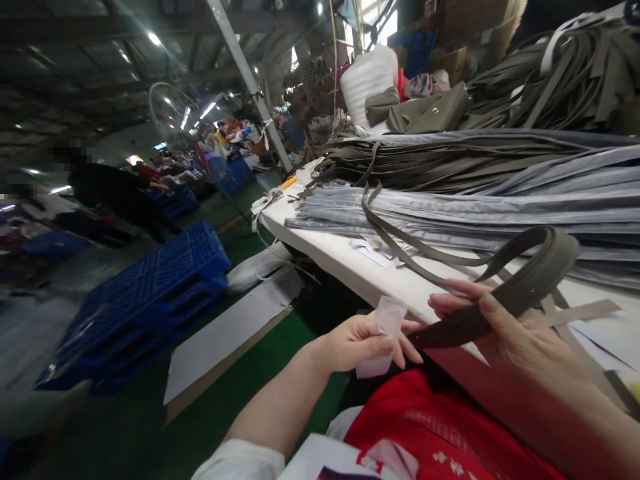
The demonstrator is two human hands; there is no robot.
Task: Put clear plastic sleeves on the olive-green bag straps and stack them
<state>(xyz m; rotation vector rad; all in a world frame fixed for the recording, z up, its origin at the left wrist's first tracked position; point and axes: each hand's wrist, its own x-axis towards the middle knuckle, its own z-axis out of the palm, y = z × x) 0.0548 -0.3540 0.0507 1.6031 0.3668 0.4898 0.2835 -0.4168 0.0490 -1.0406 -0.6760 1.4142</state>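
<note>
My left hand [367, 341] is closed, pinching a small pale, translucent slip [390, 319] between thumb and fingers. Its fingertips lie close to the end of a dark olive strap [523, 280]; whether they touch it I cannot tell. Around that strap, thumb against fingers, closes my right hand [523, 340]. From there the strap arches up in a loop, and a thinner olive strap [407, 257] trails over the table. Both hands are at the table's near edge, above a red apron [450, 427].
Bundles of grey strips [450, 213] and dark olive strips [430, 160] cover much of the white table [325, 250]. Olive pieces with a snap [430, 110] lie behind them. Blue pallets [150, 287] and a long white-topped board [230, 333] are on the floor at left. People stand farther back.
</note>
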